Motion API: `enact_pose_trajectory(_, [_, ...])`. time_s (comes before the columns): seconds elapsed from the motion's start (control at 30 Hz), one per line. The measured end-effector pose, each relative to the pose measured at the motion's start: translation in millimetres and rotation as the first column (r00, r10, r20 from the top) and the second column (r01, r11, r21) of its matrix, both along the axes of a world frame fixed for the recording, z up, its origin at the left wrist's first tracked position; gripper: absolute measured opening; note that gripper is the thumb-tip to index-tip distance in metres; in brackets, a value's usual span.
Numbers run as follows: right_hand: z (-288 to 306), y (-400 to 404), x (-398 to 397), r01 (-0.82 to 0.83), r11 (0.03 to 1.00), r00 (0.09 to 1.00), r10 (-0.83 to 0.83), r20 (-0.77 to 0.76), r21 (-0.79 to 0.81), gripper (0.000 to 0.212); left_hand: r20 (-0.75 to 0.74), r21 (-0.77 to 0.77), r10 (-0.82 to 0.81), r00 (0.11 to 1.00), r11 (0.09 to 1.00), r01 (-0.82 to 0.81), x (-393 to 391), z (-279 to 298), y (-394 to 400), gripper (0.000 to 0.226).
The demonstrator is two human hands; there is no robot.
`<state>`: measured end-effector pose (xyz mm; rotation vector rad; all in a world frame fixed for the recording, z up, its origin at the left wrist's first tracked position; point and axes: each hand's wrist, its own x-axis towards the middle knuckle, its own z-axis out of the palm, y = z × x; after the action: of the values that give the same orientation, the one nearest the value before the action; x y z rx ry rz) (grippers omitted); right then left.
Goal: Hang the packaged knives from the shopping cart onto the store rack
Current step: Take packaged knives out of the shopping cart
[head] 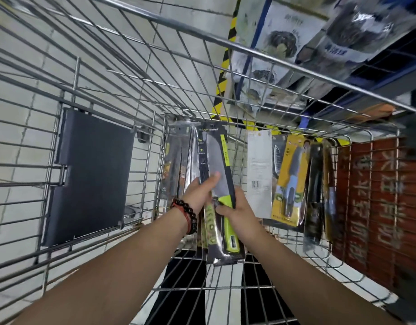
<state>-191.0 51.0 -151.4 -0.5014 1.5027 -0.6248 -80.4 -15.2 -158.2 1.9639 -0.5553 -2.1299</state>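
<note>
We've got both hands clamped on the green-handled knife pack, long axis running six to twelve.

1. From my feed, the floor under everything is pale grey tile with thin joint lines.
2. There's a dark grey flap lying flat against the wire on the left, looks like plastic.
3. Yellow-black hazard tape runs along the floor up toward the top middle.
4. Top right I can see white bags with dark round pictures on them, sitting beside a blue frame. Print is too blurry for me to read.
5. Far right there's a red sign with pale characters, seen through the wire.
6. Beaded bracelet, dark with red, on the wrist.
</note>
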Motion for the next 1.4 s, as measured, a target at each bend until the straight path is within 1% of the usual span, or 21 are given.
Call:
enact_pose_trajectory(0.07, [4,0,2,-0.026,1.000,1.000,0.026,-0.003,-0.013,0.046,-0.006,-0.031,0.025,1.000,0.999,-0.025,-2,-2,3,0.040])
enact_pose_trajectory(0.1, [7,0,1,-0.041,0.999,0.999,0.041,0.016,-0.014,0.044,0.007,-0.059,0.019,1.000,0.998,-0.018,-1,-4,4,0.029])
enact_pose_trajectory(0.13, [5,1,0,-0.061,0.998,0.998,0.061,0.030,-0.008,0.041,0.034,-0.067,0.024,0.999,0.998,-0.021,2,-2,2,0.026])
enact_pose_trajectory(0.17, [3,3,-1,-0.082,0.997,0.996,0.082,0.043,0.000,0.036,0.062,-0.068,0.015,0.998,0.998,-0.011,6,-3,1,0.036])
enact_pose_trajectory(0.2, [0,5,-3,-0.090,0.995,0.995,0.089,0.055,0.030,0.032,0.083,-0.064,0.001,0.997,0.998,0.004,10,-4,0,0.055])
enact_pose_trajectory(0.23, [-4,6,-5,-0.091,0.994,0.995,0.088,0.046,0.066,0.032,0.104,-0.063,-0.017,0.994,0.998,0.024,15,-4,0,0.072])
enact_pose_trajectory(0.27, [-10,5,-7,-0.080,0.992,0.997,0.078,0.019,0.102,0.039,0.135,-0.067,-0.020,0.991,0.997,0.029,21,-5,-1,0.085])
enact_pose_trajectory(0.3, [-16,5,-10,-0.042,0.990,0.999,0.045,-0.019,0.137,0.043,0.160,-0.070,-0.025,0.987,0.997,0.036,26,-6,-2,0.097])
enact_pose_trajectory(0.33, [-21,5,-13,0.013,0.986,0.998,-0.003,-0.062,0.169,0.037,0.179,-0.062,-0.026,0.983,0.997,0.037,31,-6,-3,0.105])
enact_pose_trajectory(0.4, [-32,3,-20,0.089,0.979,0.981,-0.054,-0.187,0.185,0.023,0.181,-0.061,-0.023,0.983,0.998,0.035,43,-12,-4,0.108])
enact_pose_trajectory(0.57, [-61,-8,-12,0.005,0.968,0.932,0.087,-0.352,0.250,0.043,0.168,-0.078,-0.051,0.984,0.995,0.064,58,-19,-8,0.125])
enact_pose_trajectory(0.6, [-66,-10,-5,-0.035,0.962,0.916,0.139,-0.376,0.270,0.050,0.153,-0.076,-0.026,0.988,0.996,0.038,61,-20,-8,0.122])
enact_pose_trajectory(0.7, [-82,-13,20,-0.139,0.952,0.850,0.256,-0.460,0.272,0.066,0.157,-0.105,-0.031,0.987,0.993,0.048,68,-25,-7,0.090])
enact_pose_trajectory(0.73, [-85,-14,29,-0.161,0.949,0.826,0.280,-0.489,0.271,0.068,0.168,-0.101,-0.045,0.985,0.993,0.063,72,-27,-8,0.091])
enact_pose_trajectory(0.87, [-95,-15,45,-0.168,0.935,0.757,0.326,-0.567,0.313,0.078,0.167,-0.065,-0.072,0.983,0.994,0.083,79,-25,-12,0.121])
enact_pose_trajectory(1.0, [-95,-12,32,-0.119,0.952,0.795,0.261,-0.547,0.280,0.079,0.151,-0.040,-0.077,0.985,0.996,0.084,82,-25,-16,0.112])
enact_pose_trajectory(1.07, [-83,-12,18,-0.031,0.967,0.842,0.162,-0.514,0.254,0.070,0.162,-0.033,-0.070,0.984,0.997,0.077,83,-27,-16,0.110])
enact_pose_trajectory(1.17, [-52,-14,-7,0.134,0.974,0.922,-0.055,-0.384,0.182,0.058,0.190,-0.010,-0.096,0.977,0.995,0.099,79,-22,-18,0.110])
enact_pose_trajectory(1.23, [-33,-13,-21,0.181,0.971,0.956,-0.137,-0.259,0.156,0.055,0.192,-0.019,-0.123,0.974,0.991,0.130,74,-21,-19,0.115])
enact_pose_trajectory(1.3, [-17,-12,-27,0.191,0.972,0.974,-0.170,-0.150,0.139,0.050,0.194,-0.017,-0.164,0.967,0.985,0.170,66,-23,-19,0.126])
enact_pose_trajectory(1.4, [-2,-9,-24,0.111,0.987,0.991,-0.101,-0.085,0.120,0.054,0.221,-0.022,-0.245,0.944,0.966,0.256,48,-19,-18,0.118])
